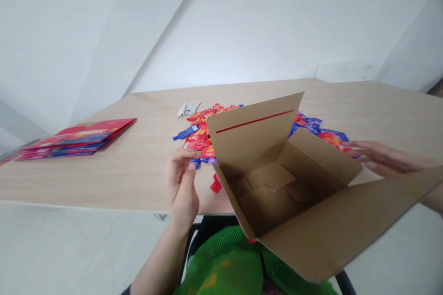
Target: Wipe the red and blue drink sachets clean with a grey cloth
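An open cardboard box (311, 221) with a red strip on its raised flap tilts toward me at the table's near edge, empty inside. My left hand (182, 179) hovers just left of the box, fingers curled over a blue sachet at the edge of the sachet pile (200, 133). It is unclear whether it grips the sachet. My right hand (384, 159) lies stretched out flat behind the box's right flap, fingers pointing left toward the red and blue sachets there.
A stack of flat red and blue cartons (76, 140) lies at the table's left. Small white packets (188, 109) sit behind the pile. The wooden table (114, 179) ends near my lap, where green mesh fabric (224, 262) shows. A white wall stands behind.
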Tool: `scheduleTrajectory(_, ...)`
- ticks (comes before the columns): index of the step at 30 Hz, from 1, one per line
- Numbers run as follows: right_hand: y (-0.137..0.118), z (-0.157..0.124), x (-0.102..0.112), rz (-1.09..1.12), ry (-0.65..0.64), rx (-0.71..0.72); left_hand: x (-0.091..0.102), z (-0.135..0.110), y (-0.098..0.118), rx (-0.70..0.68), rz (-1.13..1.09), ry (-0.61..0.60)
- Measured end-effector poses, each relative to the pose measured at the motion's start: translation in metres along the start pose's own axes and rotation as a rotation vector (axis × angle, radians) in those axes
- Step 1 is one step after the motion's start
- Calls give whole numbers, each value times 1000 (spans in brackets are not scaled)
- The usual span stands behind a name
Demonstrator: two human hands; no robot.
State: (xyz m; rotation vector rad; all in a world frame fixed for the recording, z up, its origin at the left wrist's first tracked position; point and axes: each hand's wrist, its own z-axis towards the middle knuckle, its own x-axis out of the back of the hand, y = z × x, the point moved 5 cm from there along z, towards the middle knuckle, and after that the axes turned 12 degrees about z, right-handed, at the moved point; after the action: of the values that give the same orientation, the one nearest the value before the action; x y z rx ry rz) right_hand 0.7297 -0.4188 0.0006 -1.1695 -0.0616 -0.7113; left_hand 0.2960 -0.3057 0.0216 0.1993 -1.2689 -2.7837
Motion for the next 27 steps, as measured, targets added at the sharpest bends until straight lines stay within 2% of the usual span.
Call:
scheduleTrajectory(2,-24,24,12,85,41,133,-9,5,39,-163,47,-122)
scheduleTrajectory(3,-35,37,9,192,-2,147,-21,5,52,-163,115,-294)
scheduleTrajectory(4,-44,49,-1,288,-108,122,-35,3,61,-158,204,-500)
scheduleTrajectory(5,-52,60,-18,343,-268,67,-49,-1,67,-167,281,-700)
scheduleTrajectory(7,-66,73,-51,365,-566,16,-69,-10,70,-214,444,-997)
scheduleTrajectory(8,-70,77,-65,354,-683,-3,-74,-14,68,-247,522,-1089)
scheduleTrajectory(10,-72,80,-80,281,-812,-7,-78,-19,61,-290,656,-1194)
scheduleTrajectory(12,-64,79,-84,135,-860,-8,-73,-24,52,-312,729,-1269)
scheduleTrajectory(15,-37,66,-82,-48,-937,-101,-61,-36,42,-375,732,-1369)
scheduleTrajectory(17,-21,58,-82,-35,-886,-165,-56,-44,36,-407,720,-1389)
scheduleTrajectory(19,-14,52,-83,2,-793,-131,-55,-50,30,-421,730,-1351)
scheduleTrajectory(21,-15,46,-87,9,-773,-54,-58,-55,24,-430,777,-1284)
scheduleTrajectory(25,-26,43,-79,-40,-849,-13,-66,-63,14,-442,856,-1184)
scheduleTrajectory(27,-36,39,-69,-41,-994,-52,-69,-64,11,-437,885,-1103)
